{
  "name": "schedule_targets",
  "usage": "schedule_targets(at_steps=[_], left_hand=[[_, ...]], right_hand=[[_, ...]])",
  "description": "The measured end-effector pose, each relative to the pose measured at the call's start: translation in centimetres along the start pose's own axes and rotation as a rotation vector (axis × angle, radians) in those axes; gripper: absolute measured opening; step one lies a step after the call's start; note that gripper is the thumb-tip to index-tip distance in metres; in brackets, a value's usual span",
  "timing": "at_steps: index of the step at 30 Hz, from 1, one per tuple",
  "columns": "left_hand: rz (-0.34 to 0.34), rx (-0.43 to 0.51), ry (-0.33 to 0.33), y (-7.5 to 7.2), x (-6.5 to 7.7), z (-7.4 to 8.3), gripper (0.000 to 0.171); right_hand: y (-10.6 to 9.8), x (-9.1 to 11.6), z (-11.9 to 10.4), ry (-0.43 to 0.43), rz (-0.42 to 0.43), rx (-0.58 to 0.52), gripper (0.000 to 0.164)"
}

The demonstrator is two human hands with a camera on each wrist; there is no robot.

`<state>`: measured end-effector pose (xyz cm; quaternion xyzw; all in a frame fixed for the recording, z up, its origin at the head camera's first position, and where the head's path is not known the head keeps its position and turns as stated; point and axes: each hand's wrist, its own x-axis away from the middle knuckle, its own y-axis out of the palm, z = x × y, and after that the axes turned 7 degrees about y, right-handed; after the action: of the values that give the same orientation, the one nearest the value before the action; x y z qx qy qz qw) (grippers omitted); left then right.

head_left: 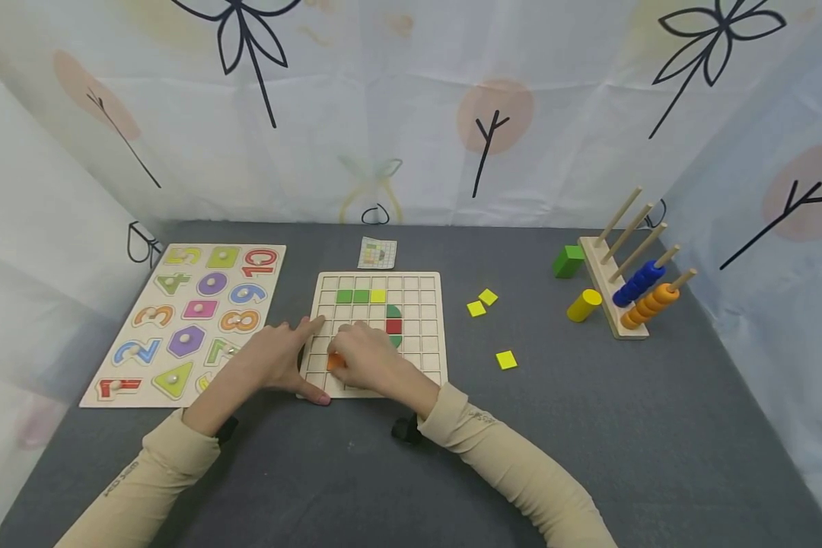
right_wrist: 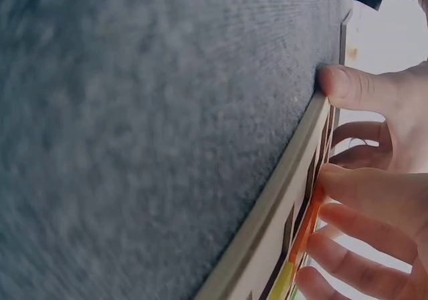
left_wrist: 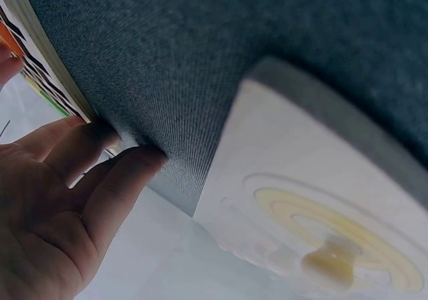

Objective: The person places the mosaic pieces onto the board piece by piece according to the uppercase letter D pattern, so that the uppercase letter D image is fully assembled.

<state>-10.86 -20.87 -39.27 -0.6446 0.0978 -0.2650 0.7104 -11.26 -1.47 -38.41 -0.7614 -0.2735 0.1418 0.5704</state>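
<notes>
A wooden grid board lies in the middle of the table with green tiles, a yellow tile, a red tile and rounded green pieces on it. My left hand steadies the board's left side, thumb at the near edge and fingers spread along it. Over the lower left cells, my right hand pinches an orange tile with thumb and fingertips, low at the board's surface. The right wrist view shows the thumb against the orange tile; fingers partly cover the board there.
Several yellow tiles lie right of the board. A small printed card sits behind it. Left is a number-and-shape puzzle. At right stand a pegged bead counter, a green block and a yellow cylinder.
</notes>
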Motion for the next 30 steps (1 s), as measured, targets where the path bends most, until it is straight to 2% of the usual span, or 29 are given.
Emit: schedule_targets(at_steps=[8, 30], left_hand=[[-0.009, 0.001, -0.01, 0.02, -0.01, -0.03, 0.135], [0.004, 0.001, -0.003, 0.04, 0.0, -0.07, 0.135]], right_hand=[[-0.06, -0.05, 0.19, 0.01, -0.015, -0.053, 0.016], [0.07, -0.2, 0.41, 0.015, -0.015, -0.037, 0.017]])
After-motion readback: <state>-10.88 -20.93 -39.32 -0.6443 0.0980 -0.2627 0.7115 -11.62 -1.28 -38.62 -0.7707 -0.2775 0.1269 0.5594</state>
